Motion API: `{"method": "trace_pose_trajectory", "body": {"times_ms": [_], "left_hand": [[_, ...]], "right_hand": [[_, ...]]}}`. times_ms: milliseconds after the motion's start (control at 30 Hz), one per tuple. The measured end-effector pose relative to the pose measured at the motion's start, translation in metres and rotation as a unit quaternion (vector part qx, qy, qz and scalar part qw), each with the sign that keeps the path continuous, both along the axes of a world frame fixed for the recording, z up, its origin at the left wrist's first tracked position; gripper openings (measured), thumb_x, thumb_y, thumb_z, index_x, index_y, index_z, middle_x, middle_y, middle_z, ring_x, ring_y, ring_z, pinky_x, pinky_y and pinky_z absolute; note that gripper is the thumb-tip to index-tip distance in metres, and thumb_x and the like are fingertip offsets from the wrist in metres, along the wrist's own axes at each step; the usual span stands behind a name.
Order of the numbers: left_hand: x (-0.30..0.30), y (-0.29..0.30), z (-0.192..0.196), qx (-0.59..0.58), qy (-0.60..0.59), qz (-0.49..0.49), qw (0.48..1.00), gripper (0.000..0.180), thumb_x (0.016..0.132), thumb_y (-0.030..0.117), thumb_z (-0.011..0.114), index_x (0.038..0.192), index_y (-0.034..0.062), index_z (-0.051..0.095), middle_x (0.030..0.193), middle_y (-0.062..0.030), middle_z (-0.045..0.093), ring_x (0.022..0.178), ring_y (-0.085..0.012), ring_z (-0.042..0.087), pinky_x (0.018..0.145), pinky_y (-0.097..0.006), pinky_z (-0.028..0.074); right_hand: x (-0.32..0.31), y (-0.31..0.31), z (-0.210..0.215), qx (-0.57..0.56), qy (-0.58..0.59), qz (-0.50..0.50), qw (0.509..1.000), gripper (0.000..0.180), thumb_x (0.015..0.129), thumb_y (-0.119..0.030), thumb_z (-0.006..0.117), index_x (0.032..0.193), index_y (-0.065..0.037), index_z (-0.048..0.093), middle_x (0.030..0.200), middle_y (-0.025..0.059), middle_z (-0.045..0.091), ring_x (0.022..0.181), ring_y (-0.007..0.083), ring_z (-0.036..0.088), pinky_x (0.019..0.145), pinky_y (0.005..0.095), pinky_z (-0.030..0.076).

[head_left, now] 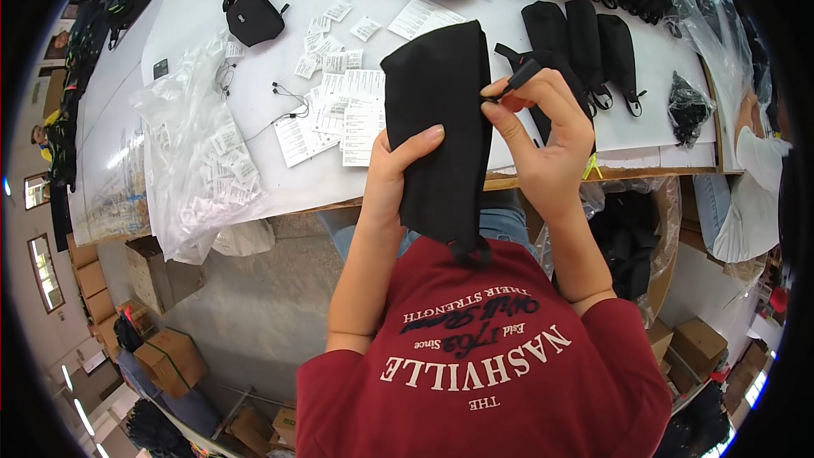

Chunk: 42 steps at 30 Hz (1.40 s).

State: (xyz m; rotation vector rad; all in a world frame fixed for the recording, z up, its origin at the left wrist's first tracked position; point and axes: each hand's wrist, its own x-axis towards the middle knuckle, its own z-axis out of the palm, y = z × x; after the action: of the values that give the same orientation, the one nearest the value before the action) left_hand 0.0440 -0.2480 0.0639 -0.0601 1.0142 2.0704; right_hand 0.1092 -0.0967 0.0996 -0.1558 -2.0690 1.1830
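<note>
Pouch points lengthwise away from the shirt, loop end nearest.

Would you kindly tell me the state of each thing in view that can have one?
Black pouch: held up, whether zipped unclear
Left hand: closed on the pouch, thumb across its face
Right hand: pinching beside the pouch's edge
Small black tab: held in the right hand
Clear plastic bag: crumpled
Small white labels: loose, scattered
Paper sheets: overlapping
Pouches at right: lying side by side
</note>
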Motion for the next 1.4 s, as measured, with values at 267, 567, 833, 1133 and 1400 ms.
{"method": "trace_pose_trajectory", "body": {"times_ms": [267,567,833,1133,1400], "left_hand": [[0.005,0.005,0.001,-0.003,-0.018,-0.071,0.997,0.03,0.082,0.012,0.067,0.107,-0.0024,0.06,0.088,-0.0083,0.067,0.073,-0.0138,0.066,0.067,-0.024,0.054],[-0.027,0.003,-0.015,0.073,-0.061,0.053,0.994,0.028,0.094,0.022,0.049,0.1,-0.0017,0.061,0.086,-0.0138,0.067,0.072,-0.0206,0.067,0.066,-0.031,0.057],[-0.013,0.0,0.009,-0.018,0.043,-0.059,0.997,0.03,0.084,0.015,0.065,0.108,-0.0021,0.06,0.088,-0.0078,0.067,0.073,-0.0135,0.066,0.065,-0.025,0.054],[-0.039,0.008,0.005,0.01,-0.156,0.096,0.983,0.023,0.09,0.024,0.058,0.088,0.0016,0.062,0.071,-0.0109,0.063,0.054,-0.0173,0.059,0.045,-0.024,0.048],[-0.021,-0.007,0.002,0.024,0.026,-0.042,0.998,0.036,0.08,0.011,0.067,0.111,-0.0039,0.058,0.091,-0.0112,0.067,0.074,-0.0138,0.066,0.066,-0.024,0.054]], "right_hand": [[-0.011,0.03,-0.009,0.006,0.036,-0.074,0.997,0.011,0.074,-0.006,0.074,0.081,-0.003,0.067,0.077,0.0039,0.063,0.069,0.0144,0.054,0.061,0.0263,0.039],[0.015,-0.013,-0.003,-0.034,-0.073,0.127,0.989,0.014,0.07,-0.007,0.075,0.08,-0.003,0.066,0.076,0.0053,0.061,0.075,0.0206,0.052,0.068,0.0297,0.043],[0.003,0.004,0.009,-0.034,0.002,0.025,0.999,0.013,0.069,-0.003,0.074,0.079,-0.002,0.066,0.077,0.0069,0.063,0.073,0.0219,0.055,0.067,0.0297,0.044],[0.024,-0.025,-0.002,-0.007,-0.089,0.212,0.973,0.019,0.062,-0.002,0.077,0.077,-0.003,0.064,0.076,0.0056,0.061,0.073,0.0214,0.053,0.066,0.0302,0.043],[-0.003,-0.004,0.011,-0.001,0.007,0.036,0.999,0.013,0.069,-0.005,0.076,0.078,-0.004,0.067,0.075,0.004,0.064,0.07,0.0169,0.054,0.061,0.0268,0.042]]}}
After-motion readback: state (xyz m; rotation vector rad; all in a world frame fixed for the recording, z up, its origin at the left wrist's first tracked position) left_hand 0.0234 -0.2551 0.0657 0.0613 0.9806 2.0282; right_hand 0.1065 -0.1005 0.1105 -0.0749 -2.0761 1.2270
